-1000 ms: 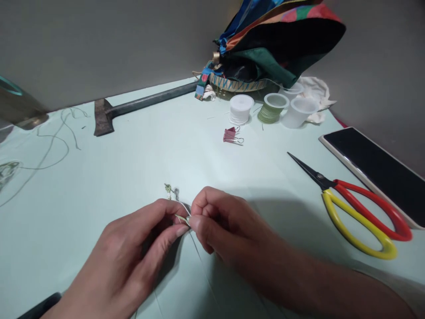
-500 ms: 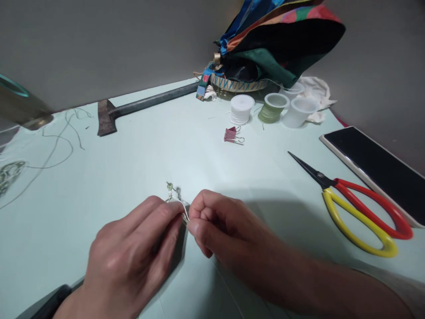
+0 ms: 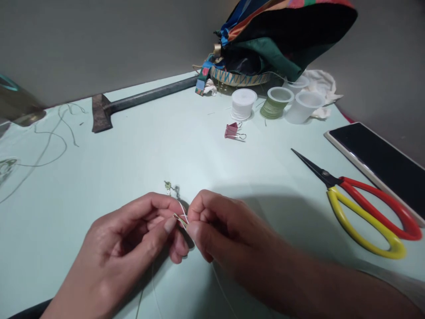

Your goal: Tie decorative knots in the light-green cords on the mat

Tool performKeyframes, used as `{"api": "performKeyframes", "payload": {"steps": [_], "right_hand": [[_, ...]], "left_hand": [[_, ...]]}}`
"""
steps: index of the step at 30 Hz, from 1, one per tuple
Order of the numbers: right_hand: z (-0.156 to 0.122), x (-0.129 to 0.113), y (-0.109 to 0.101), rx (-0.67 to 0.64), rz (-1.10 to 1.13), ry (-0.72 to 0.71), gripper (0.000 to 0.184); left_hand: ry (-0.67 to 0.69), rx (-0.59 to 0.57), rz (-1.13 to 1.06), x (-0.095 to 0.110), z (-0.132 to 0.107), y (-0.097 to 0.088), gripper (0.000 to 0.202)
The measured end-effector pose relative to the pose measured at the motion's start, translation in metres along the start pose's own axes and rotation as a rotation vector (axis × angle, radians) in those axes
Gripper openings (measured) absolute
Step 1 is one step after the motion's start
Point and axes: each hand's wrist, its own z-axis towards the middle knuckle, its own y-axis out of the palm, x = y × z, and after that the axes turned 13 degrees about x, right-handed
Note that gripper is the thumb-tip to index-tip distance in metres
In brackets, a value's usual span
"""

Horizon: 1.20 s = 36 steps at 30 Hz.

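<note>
Nearer the person than the pink binder clip [image 3: 231,131], and to its left, slender green and white cords [image 3: 182,221] are crossing in the narrow gap between two bare hands. The left hand [image 3: 133,261] is pressing its thumb toward its curled fingers, clamping a small loop of the cords, while its lower fingers are hanging bent and loose. The right hand [image 3: 229,230], directly on the near side of the clip, is bringing thumb and forefinger together on the same strands, its other fingers folding into the palm. A bumpy, knotted green-and-white piece [image 3: 168,186] is poking out beyond the left fingertips, also left of the clip and nearer than it. Just beyond the clip, a smooth white spool [image 3: 243,106] and a spool wound with matte green cord [image 3: 274,106] are standing upright. Right of the clip and nearer, scissors [image 3: 325,173] are lying with tapering black blades and glossy red and yellow looped handles; farther right, a flat, dark-faced phone [image 3: 378,164] is resting. Left of the clip and beyond it, an axe [image 3: 152,94] is lying with a rough, rust-brown head and a straight dark handle. A smooth, pale mint tabletop [image 3: 149,155] is extending all around the clip.
</note>
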Motion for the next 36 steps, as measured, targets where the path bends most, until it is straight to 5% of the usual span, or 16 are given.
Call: {"api": "performKeyframes", "payload": {"steps": [10, 20, 25, 33, 36], "right_hand": [[-0.001, 0.006, 0.002, 0.035, -0.144, -0.021, 0.016], [-0.002, 0.008, 0.004, 0.094, -0.220, -0.025, 0.014], [-0.001, 0.009, 0.002, 0.063, -0.238, -0.041, 0.012], [-0.001, 0.007, 0.002, 0.053, -0.269, -0.053, 0.013], [-0.001, 0.007, 0.003, 0.049, -0.278, -0.053, 0.013]], "left_hand": [[-0.135, 0.162, 0.008, 0.001, 0.004, 0.005, 0.032], [-0.252, 0.113, -0.149, 0.006, 0.001, 0.001, 0.009], [-0.303, 0.118, -0.107, -0.003, -0.002, -0.001, 0.019], [-0.103, 0.181, 0.024, -0.012, -0.008, -0.004, 0.014], [0.075, 0.263, 0.176, -0.014, -0.017, -0.009, 0.009]]}}
